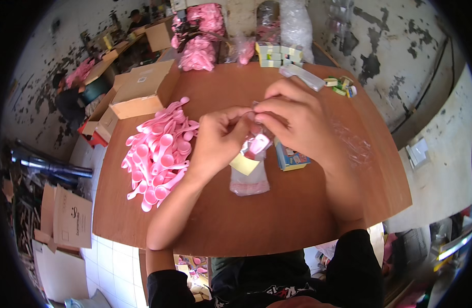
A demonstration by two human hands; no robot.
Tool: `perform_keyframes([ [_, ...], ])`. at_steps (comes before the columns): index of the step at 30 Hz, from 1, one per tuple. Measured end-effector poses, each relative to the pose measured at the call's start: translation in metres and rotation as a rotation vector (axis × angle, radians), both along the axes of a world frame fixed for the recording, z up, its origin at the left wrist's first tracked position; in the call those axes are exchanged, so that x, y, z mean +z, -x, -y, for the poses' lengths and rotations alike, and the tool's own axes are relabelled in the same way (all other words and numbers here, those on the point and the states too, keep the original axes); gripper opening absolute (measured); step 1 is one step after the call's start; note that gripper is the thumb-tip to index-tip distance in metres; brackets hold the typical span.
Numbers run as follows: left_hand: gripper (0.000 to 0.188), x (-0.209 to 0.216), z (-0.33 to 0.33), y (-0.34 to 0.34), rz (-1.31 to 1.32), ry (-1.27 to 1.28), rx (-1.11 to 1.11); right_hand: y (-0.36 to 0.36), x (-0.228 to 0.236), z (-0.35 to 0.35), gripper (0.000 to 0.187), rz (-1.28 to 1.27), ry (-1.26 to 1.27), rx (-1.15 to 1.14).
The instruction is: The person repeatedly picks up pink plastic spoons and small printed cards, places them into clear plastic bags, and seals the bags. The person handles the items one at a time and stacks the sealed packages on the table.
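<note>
Both my hands meet over the middle of the table, fingers pinched together at the top of a small clear plastic bag (253,117). My left hand (221,137) grips it from the left, and my right hand (296,114) from the upper right. Below the fingers a shiny pink piece (259,144) shows, its shape partly hidden by glare. A pale yellow card (244,164) hangs just under it; whether it is inside the bag I cannot tell. Beneath lie flat clear bags (249,185) with a pinkish edge. By my right wrist sits a stack of printed cards (291,158).
A heap of pink measuring spoons (158,156) covers the table's left, with a cardboard box (143,90) behind it. Card stacks (278,54), a clear pack (303,77) and tape rolls (341,85) stand at the back. Crumpled film (351,145) lies right. People work far left.
</note>
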State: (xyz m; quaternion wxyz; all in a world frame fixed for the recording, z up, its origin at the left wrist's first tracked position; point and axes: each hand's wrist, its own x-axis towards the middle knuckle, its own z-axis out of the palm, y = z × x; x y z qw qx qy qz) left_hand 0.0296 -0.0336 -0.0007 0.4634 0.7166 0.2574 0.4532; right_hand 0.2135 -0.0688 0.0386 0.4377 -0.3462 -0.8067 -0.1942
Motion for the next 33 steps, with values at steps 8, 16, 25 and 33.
perform_keyframes([
  [8, 0.020, 0.006, 0.006, 0.001, 0.011, 0.011, -0.091, 0.003, -0.002, 0.004, 0.010, 0.144, -0.049, -0.114],
  [16, 0.032, 0.006, 0.003, 0.007, -0.148, -0.147, -0.152, -0.003, -0.007, -0.005, 0.007, -0.122, 0.112, 0.042],
  [25, 0.031, 0.012, -0.002, 0.014, 0.127, -0.023, -0.062, -0.065, -0.007, -0.026, 0.011, -1.167, 0.602, 0.715],
  [33, 0.036, 0.008, -0.018, 0.005, 0.050, -0.103, -0.024, -0.276, -0.110, -0.041, 0.018, -0.014, 0.884, -0.523],
])
